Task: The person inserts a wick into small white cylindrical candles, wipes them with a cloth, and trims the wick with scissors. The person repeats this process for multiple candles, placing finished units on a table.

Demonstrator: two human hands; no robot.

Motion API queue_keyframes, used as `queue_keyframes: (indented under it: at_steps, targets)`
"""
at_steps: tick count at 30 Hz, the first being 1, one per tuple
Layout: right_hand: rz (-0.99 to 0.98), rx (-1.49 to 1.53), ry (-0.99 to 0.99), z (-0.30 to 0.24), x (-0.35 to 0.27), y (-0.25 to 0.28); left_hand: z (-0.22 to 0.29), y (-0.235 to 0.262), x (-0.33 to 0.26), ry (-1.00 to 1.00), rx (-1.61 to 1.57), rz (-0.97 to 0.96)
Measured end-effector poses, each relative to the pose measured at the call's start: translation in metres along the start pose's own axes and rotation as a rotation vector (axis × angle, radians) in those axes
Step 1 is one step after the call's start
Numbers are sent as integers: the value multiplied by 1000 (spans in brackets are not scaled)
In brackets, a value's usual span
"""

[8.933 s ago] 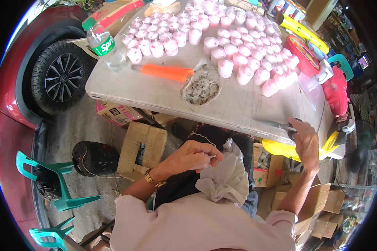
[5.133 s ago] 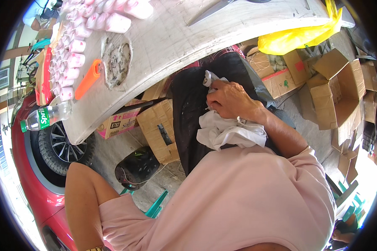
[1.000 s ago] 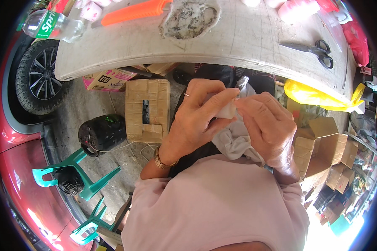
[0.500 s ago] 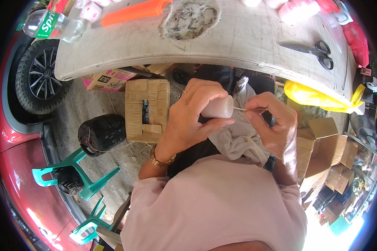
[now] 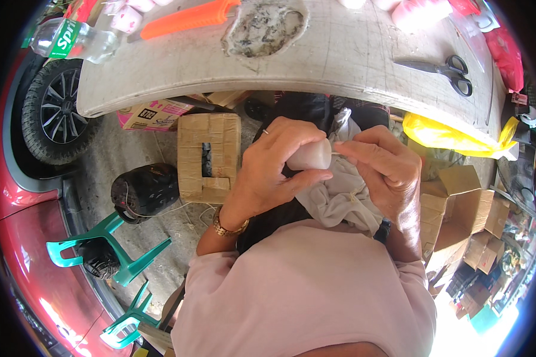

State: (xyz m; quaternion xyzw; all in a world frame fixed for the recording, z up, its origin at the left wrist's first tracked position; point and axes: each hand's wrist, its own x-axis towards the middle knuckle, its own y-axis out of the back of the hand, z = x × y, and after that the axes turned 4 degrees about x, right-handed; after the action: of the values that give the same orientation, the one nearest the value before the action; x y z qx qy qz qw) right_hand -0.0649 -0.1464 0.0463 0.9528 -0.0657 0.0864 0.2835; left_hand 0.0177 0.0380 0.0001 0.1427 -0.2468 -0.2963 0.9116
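Pale pink candle [image 5: 311,156]: we see it in the middle of the picture, over the lap, held between both hands and below the table edge.
Left hand [image 5: 274,163]: it is closed around the candle; the thumb goes under it and the fingers curl over its top, so the candle sits inside the grip. A gold bracelet [image 5: 226,224] is on the wrist just behind this grip.
Wick end: a thin light thread [image 5: 337,153] comes out at the right end of the candle, just past the left fingertips.
Right hand [image 5: 381,172]: its thumb and first finger are pinched together on the thread, touching the candle's right end; the other fingers are folded loosely.
White cloth [image 5: 339,199]: it lies directly under both grips, on the lap, partly covered by the right hand.
Left of the grip: we see a taped cardboard box [image 5: 208,157] on the ground, further left a black bag [image 5: 146,190] and a green plastic chair [image 5: 110,253], then a car wheel [image 5: 56,119].
Above the grip: a pale table [image 5: 351,65] carries an orange handle tool [image 5: 190,12], a crusted round plate [image 5: 265,27] and, to the right, black scissors [image 5: 443,68].
Right of the grip: a yellow bag [image 5: 443,134] hangs near the table edge, and open cartons [image 5: 458,202] stand below it.
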Motion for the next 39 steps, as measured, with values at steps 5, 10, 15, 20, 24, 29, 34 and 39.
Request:
queue_keyframes:
  at_steps: [5,10,15,20,24,29,34,39]
  targets:
    - [-32,-60,30,0,1,-2,0,-5,2,-40,15,-24]
    - [30,-201,104,-2,5,0,-2,-3,-2,40,-50,-39]
    - [158,-8,-16,-9,-2,3,-1,-14,1,385,-1062,67]
    - [72,-3,-130,-4,-9,-23,19,-37,5,432,-1550,133]
    - [75,-87,62,7,-13,-27,16,-29,4,418,-1445,136]
    - [-73,-295,38,22,-40,-3,0,-16,4,378,-1430,241]
    - [-61,-379,-322,40,-87,38,-2,-12,9,394,-1171,271]
    - [-146,-338,-535,39,-102,45,5,-18,13,419,-880,59]
